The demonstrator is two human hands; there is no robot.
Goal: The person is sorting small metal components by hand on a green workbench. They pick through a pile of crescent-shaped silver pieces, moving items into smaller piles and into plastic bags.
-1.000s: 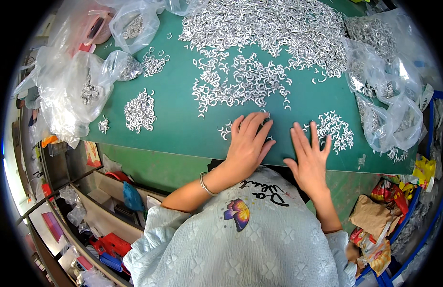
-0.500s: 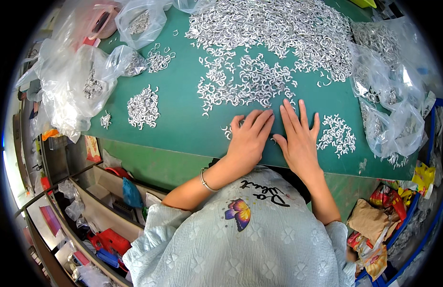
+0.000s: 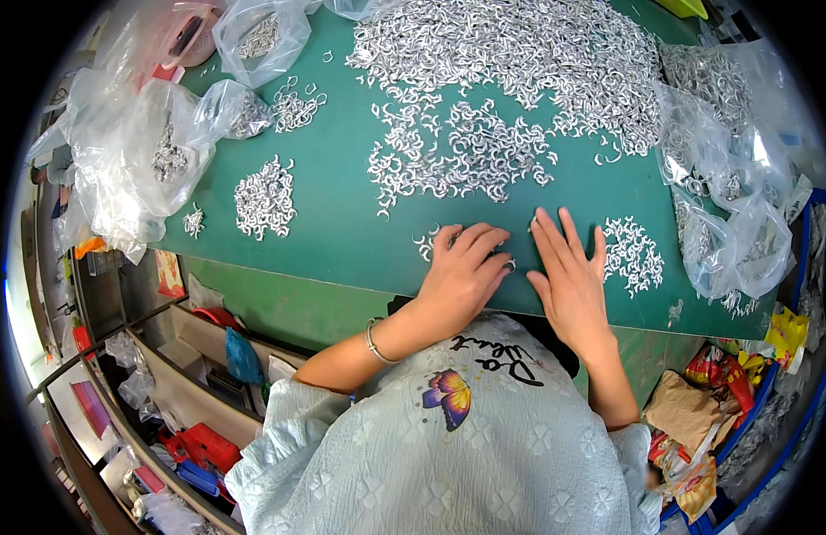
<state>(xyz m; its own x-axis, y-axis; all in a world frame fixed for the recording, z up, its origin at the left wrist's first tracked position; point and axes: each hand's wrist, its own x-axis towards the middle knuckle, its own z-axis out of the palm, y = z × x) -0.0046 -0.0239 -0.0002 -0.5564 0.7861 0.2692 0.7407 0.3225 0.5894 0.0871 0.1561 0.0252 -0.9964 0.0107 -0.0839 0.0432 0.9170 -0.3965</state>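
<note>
My left hand (image 3: 464, 272) rests palm-down near the front of the green table (image 3: 332, 187), its fingers bent and spread over a few small silver crescent-shaped metal pieces (image 3: 423, 245). One piece shows by its fingertips; what lies under the palm is hidden. To its right, my right hand (image 3: 569, 281) lies nearly flat with fingers outstretched. A small pale bit shows at its fingertips, too little to name. Just right of that hand is a small pile of crescents (image 3: 634, 255). Beyond both hands spreads a loose patch of the same pieces (image 3: 475, 147).
A large heap of crescents (image 3: 511, 45) covers the far side. At left lie a smaller pile (image 3: 264, 198), a tiny cluster (image 3: 193, 220) and clear plastic bags (image 3: 119, 178). More filled bags (image 3: 734, 196) line the right edge. Drawers (image 3: 194, 383) stand below left.
My right hand has slid toward me and slightly right, away from the loose patch. The left hand's fingers have drawn back a little and curled more.
</note>
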